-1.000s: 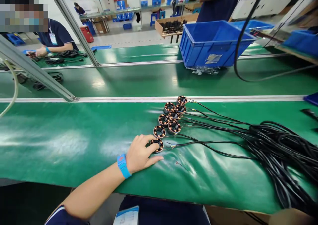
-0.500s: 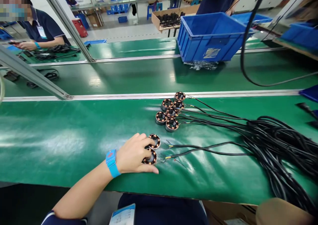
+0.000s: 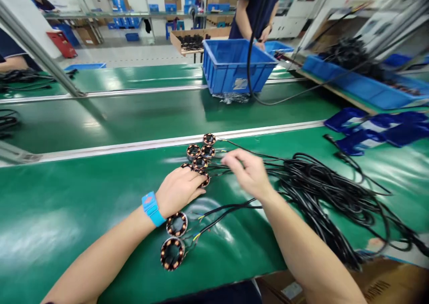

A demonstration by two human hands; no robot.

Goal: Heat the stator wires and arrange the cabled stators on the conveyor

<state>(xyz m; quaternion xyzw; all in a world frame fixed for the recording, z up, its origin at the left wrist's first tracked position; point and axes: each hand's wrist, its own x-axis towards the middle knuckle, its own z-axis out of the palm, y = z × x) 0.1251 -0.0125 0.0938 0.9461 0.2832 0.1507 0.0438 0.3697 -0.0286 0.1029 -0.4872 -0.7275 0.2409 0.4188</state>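
Several ring-shaped motor stators with copper windings lie on the green bench. My left hand [image 3: 179,188], wearing a blue wristband [image 3: 153,209], reaches over two stators of the far group, its fingers curled onto the nearest stator [image 3: 203,179] and partly hiding another. Two more, an upper stator [image 3: 177,224] and a lower stator [image 3: 172,253], rest apart on the near side, below that hand. My right hand [image 3: 250,172] hovers over the black leads to the right of the group. Its fingers are drawn together; whatever is between them cannot be made out.
A pile of black cables [image 3: 318,179] spreads across the bench's right side. Beyond a white rail stands a blue crate [image 3: 237,67]. Blue bags [image 3: 363,136] and a long blue tray [image 3: 355,80] are at right. A hanging black cable [image 3: 249,62] crosses the view. Co-workers stand behind.
My left hand has left the two near stators and moved onto the far group. My right hand has come in above the leads. The view has turned right.
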